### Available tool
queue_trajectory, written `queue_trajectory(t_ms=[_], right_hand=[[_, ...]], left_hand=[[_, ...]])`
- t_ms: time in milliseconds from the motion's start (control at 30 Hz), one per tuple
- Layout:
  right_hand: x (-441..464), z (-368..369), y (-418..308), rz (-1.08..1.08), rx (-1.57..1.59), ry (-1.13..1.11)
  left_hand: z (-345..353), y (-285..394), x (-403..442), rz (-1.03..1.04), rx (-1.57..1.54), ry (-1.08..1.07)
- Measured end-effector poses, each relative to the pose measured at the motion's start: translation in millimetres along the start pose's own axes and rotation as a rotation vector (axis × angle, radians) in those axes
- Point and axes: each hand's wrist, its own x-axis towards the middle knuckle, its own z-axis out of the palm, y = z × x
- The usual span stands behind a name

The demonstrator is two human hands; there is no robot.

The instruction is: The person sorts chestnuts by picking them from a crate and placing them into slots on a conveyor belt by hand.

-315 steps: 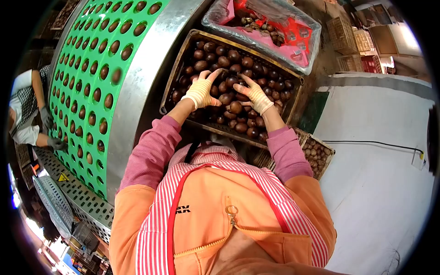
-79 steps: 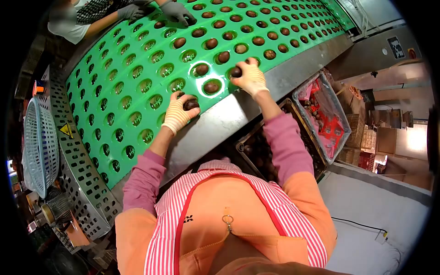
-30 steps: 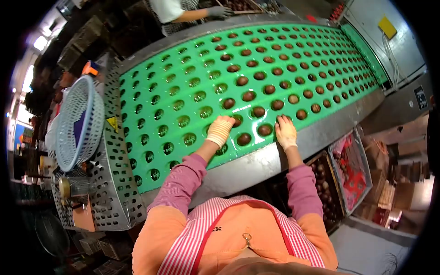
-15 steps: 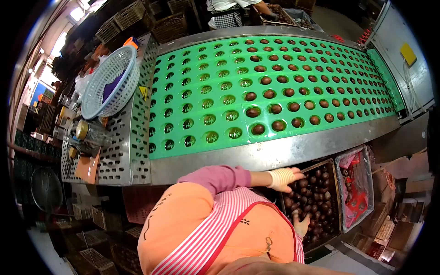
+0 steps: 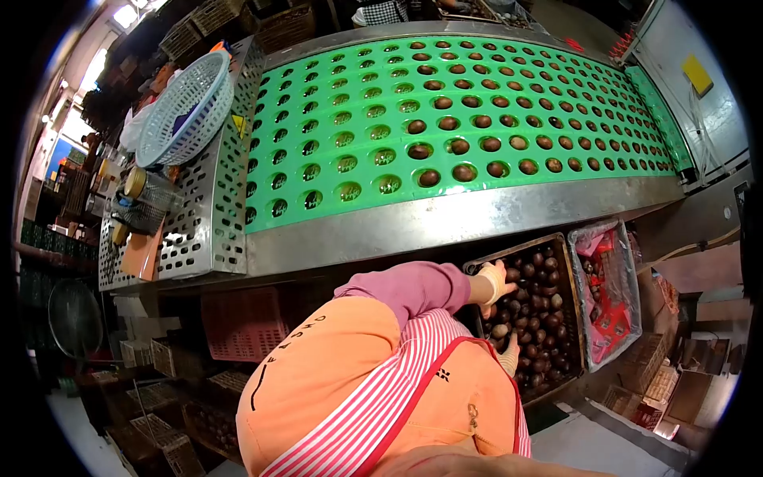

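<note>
Nearest, the right hand (image 5: 509, 356) is among the passion fruits (image 5: 548, 322) inside the crate (image 5: 572, 302); its fingers are partly hidden, so I cannot tell if it grips. The left hand (image 5: 493, 285) touches passion fruits near the crate's far edge, its grip also unclear. Beyond, the green conveyor (image 5: 367, 173) carries more passion fruits in many cups (image 5: 385, 156).

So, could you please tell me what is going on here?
A person in a red-striped apron has both gloved hands, left hand and right hand, in a crate of dark round fruits; whether either grips one is hard to tell. Beside them, the green cupped belt holds fruit toward the picture's right, while its leftmost cups are empty. Across the belt, a co-worker is only partly in view.
</note>
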Motion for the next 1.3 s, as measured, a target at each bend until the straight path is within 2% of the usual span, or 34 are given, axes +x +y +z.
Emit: queue_trajectory(t_ms=[67, 167, 200, 267, 300, 400, 433, 467, 533, 567, 667, 800, 867, 1100, 1200, 1233, 1300], right_hand=[[9.1, 17.9, 44.4, 0.001, 0.259, -0.095], [21.7, 24.8, 78.1, 0.034, 0.549, -0.166], [20.0, 19.3, 73.7, 0.016, 0.603, -0.148], [1.8, -0.9, 32.8, -0.023, 0.714, -0.109], [2.2, 7.7, 30.9, -0.011, 0.932, -0.073], [15.6, 15.5, 26.2, -0.116, 0.906, -0.178], [27.1, 26.6, 25.4, -0.014, 0.985, -0.157], [35.5, 31.0, 28.7, -0.05, 1.133, -0.177], [39.4, 23.5, 8.6, 0.208, 1.147, -0.16], [29.7, 9.3, -5.3, 0.229, 1.204, -0.255], [18.3, -4.7, -32.2, 0.21, 1.234, -0.213], [20.9, -0.5, -29.0, 0.026, 1.361, -0.339], [20.8, -0.4, -31.7, -0.042, 1.313, -0.305], [37.9, 1.0, -21.9, 0.307, 1.488, -0.405], [55.4, 10.8, -2.8, 0.502, 1.694, -0.501], [59.2, 13.1, 0.6, 0.505, 1.705, -0.507], [40.5, -12.8, -34.3, 0.396, 1.53, -0.452]], left_hand=[[3.7, 0.1, 0.3, 0.009, 0.106, 0.024], [9.1, 1.1, 3.4, 0.017, -0.023, -0.005], [23.1, 0.3, -0.1, 0.029, -0.123, 0.088], [20.4, 10.0, -5.9, -0.044, -0.189, 0.036], [13.6, 12.5, -6.9, -0.036, -0.211, -0.045], [20.4, 10.3, -3.5, -0.018, -0.37, -0.076], [23.5, 6.0, 1.1, 0.01, -0.373, -0.095], [29.3, 4.3, 6.6, 0.021, -0.371, -0.092], [33.6, 1.1, 11.1, 0.039, -0.359, -0.08], [30.0, 1.1, 8.5, 0.043, -0.366, -0.098], [27.2, 4.5, 5.5, 0.024, -0.379, -0.085], [29.0, 5.4, 12.5, 0.051, -0.413, -0.067], [26.8, 5.8, 11.5, 0.075, -0.42, -0.072], [33.2, 6.4, 15.0, 0.106, -0.641, -0.01], [25.5, 9.2, 2.0, 0.128, -0.636, -0.005], [21.2, 10.4, -2.9, 0.127, -0.616, -0.013], [19.9, 12.7, -5.0, 0.122, -0.571, -0.014]])
